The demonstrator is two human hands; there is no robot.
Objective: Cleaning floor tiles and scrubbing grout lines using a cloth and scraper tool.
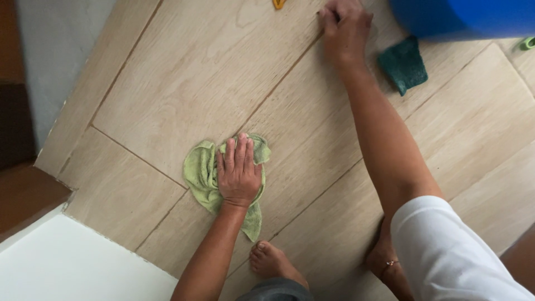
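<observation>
At the far left we are seeing a dark wooden step (22, 195) and a white surface (72, 267) bordering the pale wood-look tiled floor (184, 72). Moving right, our left hand (239, 173) is lying palm down on a light green cloth (202, 175), which is sitting crumpled on the floor near the middle of the view. The fingers (238, 153) are lying flat and close together, pressing on top of the cloth rather than curling around it; green folds are showing on both sides of the hand and below the wrist. Just below, one bare foot (273, 262) is resting on the tiles, and a second foot (384, 256) with an anklet is showing further right, partly under a white sleeve (446, 251). Our right arm is stretching up and across the floor, and our right hand (345, 28) is bearing down on the tiles near the top edge, fingers bent under; we cannot tell whether it is gripping anything. Just to its right a dark green cloth (404, 64) is lying on the floor, touching the edge of a blue tub (462, 17) in the top right corner.
</observation>
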